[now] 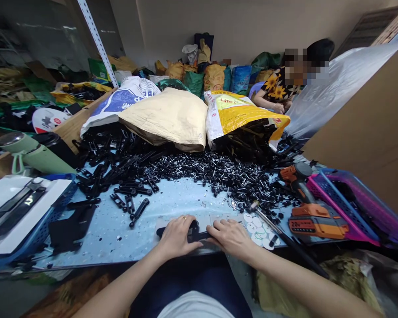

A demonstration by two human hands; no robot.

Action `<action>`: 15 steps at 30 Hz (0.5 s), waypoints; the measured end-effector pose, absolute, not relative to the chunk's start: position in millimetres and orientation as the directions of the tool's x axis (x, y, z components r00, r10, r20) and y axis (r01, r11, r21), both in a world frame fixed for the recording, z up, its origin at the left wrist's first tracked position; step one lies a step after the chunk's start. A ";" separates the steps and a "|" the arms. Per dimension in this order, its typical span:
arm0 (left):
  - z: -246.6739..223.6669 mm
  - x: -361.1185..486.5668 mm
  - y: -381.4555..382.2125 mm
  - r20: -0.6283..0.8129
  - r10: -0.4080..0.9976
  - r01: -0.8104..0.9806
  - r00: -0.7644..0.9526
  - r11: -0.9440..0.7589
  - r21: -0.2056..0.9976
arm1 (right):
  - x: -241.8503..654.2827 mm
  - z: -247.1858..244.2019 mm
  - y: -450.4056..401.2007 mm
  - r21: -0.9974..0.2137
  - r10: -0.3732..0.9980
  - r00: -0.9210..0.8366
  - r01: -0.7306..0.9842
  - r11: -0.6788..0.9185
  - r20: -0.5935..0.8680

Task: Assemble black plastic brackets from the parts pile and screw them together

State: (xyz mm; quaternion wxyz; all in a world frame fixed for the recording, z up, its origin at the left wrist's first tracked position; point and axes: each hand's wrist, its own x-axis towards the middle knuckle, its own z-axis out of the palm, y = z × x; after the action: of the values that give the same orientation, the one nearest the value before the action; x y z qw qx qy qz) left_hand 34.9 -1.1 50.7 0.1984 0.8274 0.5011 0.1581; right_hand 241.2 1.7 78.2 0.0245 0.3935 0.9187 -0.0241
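At the table's front edge, my left hand (180, 236) is closed around a long black plastic part (195, 230), whose dark end sticks out on the left. My right hand (230, 237) pinches the same part near its right end. Both hands rest low over a pale sheet on the blue tabletop (179, 194). The palms hide much of the part. Right of my right hand lie several round white discs (257, 227) and a hammer (268, 221) with a metal shaft and black grip.
Loose black pieces with metal pins (215, 172) and black arm-like parts (135, 190) spread behind my hands. An orange cordless drill (315, 216) lies right, beside a pink basket (331, 203). Open sacks (172, 115) stand behind. A green bottle (40, 154) leans left. Another person (281, 88) sits across.
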 end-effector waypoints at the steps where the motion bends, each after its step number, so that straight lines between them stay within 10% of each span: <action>1: 49.7 34.4 -1.7 0.078 0.888 0.758 0.453 -0.430 0.490 | 239.5 81.2 0.5 -0.022 0.721 -0.691 0.723 0.691 -0.055; 15: 56.8 58.0 66.0 0.010 0.890 0.827 0.456 -0.427 0.366 | 262.8 62.3 23.4 -0.191 0.679 -0.733 0.672 0.716 -0.033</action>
State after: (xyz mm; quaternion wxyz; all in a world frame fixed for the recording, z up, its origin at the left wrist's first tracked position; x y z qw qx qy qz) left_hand 58.0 66.0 56.8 0.1567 0.8387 0.5117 0.1013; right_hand 262.8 23.4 62.3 -0.0197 0.3647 0.9261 -0.0951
